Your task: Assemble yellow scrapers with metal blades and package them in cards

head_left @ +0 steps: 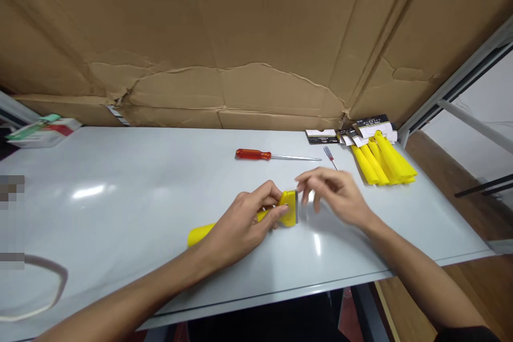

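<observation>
My left hand [244,224] is closed round the neck of a yellow scraper [288,214], thumb on its head. The scraper's handle sticks out to the left beneath my palm, and a dark blade edge runs along the right side of its head. Just right of that edge is my right hand [334,192], slightly blurred. Its index finger and thumb are bent close to the blade's upper corner; whether they touch it or hold something small, I cannot make out.
A red-handled screwdriver [254,154] lies behind my hands, with a small screwdriver [330,156] to its right. Several yellow handles [382,163] with cards [374,127] lie at the right. Cardboard [224,37] walls the back; a small box [45,132] sits at the far left.
</observation>
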`<move>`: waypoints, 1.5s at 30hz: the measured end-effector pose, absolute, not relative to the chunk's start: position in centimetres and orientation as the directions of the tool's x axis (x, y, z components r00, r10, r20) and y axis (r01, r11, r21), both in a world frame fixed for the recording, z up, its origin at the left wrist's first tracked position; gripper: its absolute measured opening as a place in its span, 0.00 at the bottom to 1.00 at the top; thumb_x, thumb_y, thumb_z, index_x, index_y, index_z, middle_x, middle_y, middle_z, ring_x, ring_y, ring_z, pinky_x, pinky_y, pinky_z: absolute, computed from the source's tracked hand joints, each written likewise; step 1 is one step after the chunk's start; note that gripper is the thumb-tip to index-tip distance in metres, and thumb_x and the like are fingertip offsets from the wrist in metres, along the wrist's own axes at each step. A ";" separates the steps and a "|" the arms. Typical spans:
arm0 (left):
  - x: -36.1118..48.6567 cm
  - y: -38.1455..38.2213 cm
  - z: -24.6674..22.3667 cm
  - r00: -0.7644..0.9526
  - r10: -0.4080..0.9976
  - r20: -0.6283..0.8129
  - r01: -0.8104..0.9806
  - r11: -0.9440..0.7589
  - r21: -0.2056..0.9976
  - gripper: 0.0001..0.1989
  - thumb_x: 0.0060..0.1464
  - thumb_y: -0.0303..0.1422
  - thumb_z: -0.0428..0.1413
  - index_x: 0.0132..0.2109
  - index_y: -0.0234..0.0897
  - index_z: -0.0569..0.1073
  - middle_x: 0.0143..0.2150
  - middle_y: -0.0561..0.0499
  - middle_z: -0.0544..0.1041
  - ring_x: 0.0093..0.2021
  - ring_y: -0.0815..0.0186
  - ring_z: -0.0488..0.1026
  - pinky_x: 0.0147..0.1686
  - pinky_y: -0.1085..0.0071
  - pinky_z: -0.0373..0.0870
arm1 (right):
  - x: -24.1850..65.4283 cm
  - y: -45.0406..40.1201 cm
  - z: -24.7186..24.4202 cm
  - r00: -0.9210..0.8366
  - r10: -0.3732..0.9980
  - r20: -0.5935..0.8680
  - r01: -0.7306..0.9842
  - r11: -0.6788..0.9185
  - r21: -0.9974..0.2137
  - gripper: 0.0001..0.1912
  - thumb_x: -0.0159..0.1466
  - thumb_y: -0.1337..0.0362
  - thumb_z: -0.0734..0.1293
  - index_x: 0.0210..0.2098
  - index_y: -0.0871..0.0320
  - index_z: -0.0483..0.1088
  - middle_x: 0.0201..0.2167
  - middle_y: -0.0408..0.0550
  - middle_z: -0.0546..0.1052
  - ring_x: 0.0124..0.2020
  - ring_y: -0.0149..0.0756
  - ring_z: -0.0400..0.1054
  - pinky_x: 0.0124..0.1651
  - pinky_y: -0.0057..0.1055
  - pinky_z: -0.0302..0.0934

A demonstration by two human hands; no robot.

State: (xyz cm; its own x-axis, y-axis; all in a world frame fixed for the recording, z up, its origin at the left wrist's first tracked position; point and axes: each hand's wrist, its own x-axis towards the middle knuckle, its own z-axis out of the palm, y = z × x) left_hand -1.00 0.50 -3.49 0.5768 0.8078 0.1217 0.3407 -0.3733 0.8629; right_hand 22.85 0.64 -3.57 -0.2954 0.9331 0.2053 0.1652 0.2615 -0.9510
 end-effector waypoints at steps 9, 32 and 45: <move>-1.8 2.9 -5.4 0.734 0.078 0.675 0.371 -0.878 -0.302 0.03 0.63 0.23 0.54 0.44 0.31 0.71 0.45 0.38 0.83 0.34 0.57 0.79 0.29 0.62 0.76 | 30.7 8.7 -6.9 0.044 0.926 0.374 0.912 0.116 -0.393 0.22 0.62 0.63 0.68 0.55 0.62 0.75 0.36 0.56 0.79 0.38 0.47 0.73 0.45 0.41 0.66; -2.1 4.8 -7.8 0.822 -0.137 0.552 0.158 -0.878 -0.452 0.04 0.66 0.29 0.55 0.45 0.32 0.74 0.44 0.38 0.84 0.38 0.57 0.82 0.31 0.63 0.80 | 22.4 1.6 -4.3 -0.171 0.946 0.276 0.021 0.283 -0.959 0.22 0.69 0.60 0.68 0.62 0.52 0.69 0.39 0.44 0.74 0.28 0.30 0.76 0.32 0.33 0.78; -2.1 4.7 -8.3 0.817 -0.101 0.567 0.139 -0.921 -0.364 0.05 0.66 0.28 0.54 0.45 0.32 0.74 0.48 0.35 0.83 0.41 0.54 0.81 0.32 0.61 0.79 | 22.4 1.0 -4.1 -0.240 0.894 0.379 0.190 0.426 -0.885 0.21 0.70 0.65 0.65 0.62 0.51 0.70 0.38 0.43 0.73 0.27 0.27 0.77 0.33 0.29 0.77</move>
